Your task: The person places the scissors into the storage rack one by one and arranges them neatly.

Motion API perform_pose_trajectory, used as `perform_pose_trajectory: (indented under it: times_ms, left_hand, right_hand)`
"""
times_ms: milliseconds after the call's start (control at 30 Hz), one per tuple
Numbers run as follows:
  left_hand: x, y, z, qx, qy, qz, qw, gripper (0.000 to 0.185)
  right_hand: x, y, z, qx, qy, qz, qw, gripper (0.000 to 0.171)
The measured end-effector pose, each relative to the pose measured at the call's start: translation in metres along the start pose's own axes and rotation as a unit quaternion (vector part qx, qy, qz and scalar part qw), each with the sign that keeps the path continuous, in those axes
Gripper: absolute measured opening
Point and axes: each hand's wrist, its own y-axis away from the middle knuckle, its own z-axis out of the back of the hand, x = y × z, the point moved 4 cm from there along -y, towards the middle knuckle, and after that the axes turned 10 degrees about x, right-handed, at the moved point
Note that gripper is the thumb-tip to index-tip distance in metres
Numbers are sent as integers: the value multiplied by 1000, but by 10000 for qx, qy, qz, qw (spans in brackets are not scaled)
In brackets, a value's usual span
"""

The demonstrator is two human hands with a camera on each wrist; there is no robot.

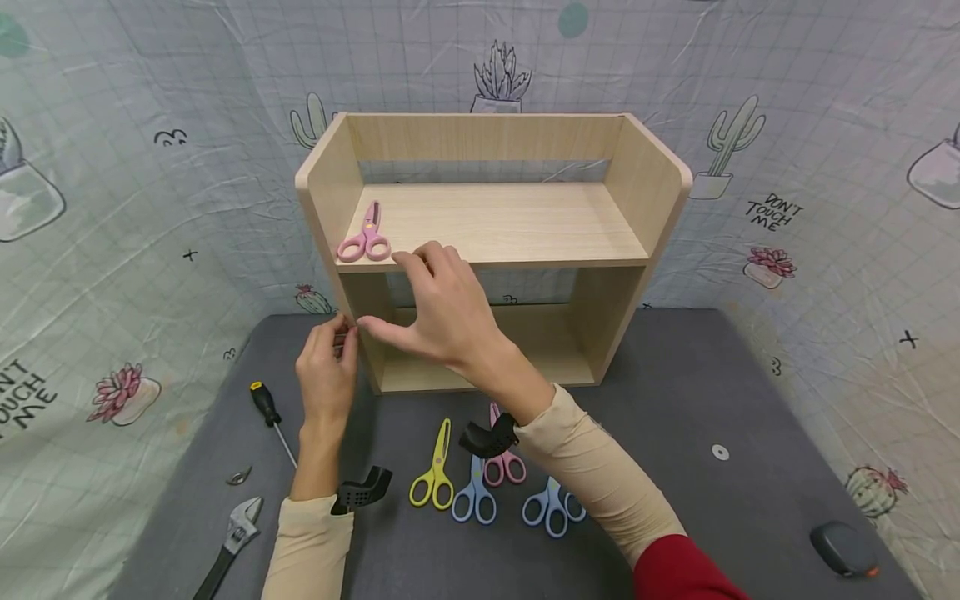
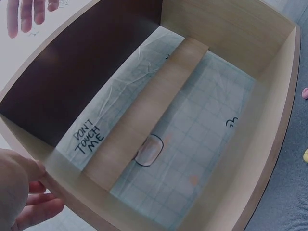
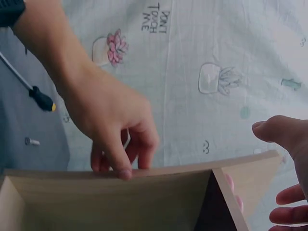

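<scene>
A light wooden two-tier shelf (image 1: pixel 495 225) stands upright on the dark table. At the front edge of its left side panel, my left hand (image 1: pixel 327 375) pinches the board. The right wrist view shows that thumb over the edge, with the fingers curled on the outer face. My right hand (image 1: pixel 450 321) hovers before the upper board, thumb and fingers spread and holding nothing. Its fingertips are just right of pink scissors (image 1: pixel 368 229), which lie at the upper board's left end. In the left wrist view the shelf's lower bay (image 2: pixel 269 130) shows a crosswise back slat (image 2: pixel 144 118).
Nearer me on the table lie yellow scissors (image 1: pixel 437 473), more pink scissors (image 1: pixel 505 460) and two blue pairs (image 1: pixel 476 485). To the left are a screwdriver (image 1: pixel 265 404), a small metal part (image 1: pixel 239 476) and an adjustable wrench (image 1: pixel 242 527); to the right, a white disc (image 1: pixel 720 452) and a black rounded object (image 1: pixel 843 547).
</scene>
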Motion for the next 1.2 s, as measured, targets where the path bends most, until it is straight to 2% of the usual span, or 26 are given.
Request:
perform_pose_trajectory:
  times_ms: [533,767,1200]
  left_hand:
    - [1,1,-2,17,171,142,9998,23]
    - [2,0,-2,-53,205,49,9998,23]
    - [1,2,-2,31,221,188,9996,24]
  right_hand:
    - [12,64,-19,63,-592,9,9982,79]
    - [16,87,-31,388,-646,-44,9971,80]
    - [16,133,-70,1040,-684,-387,9915,77]
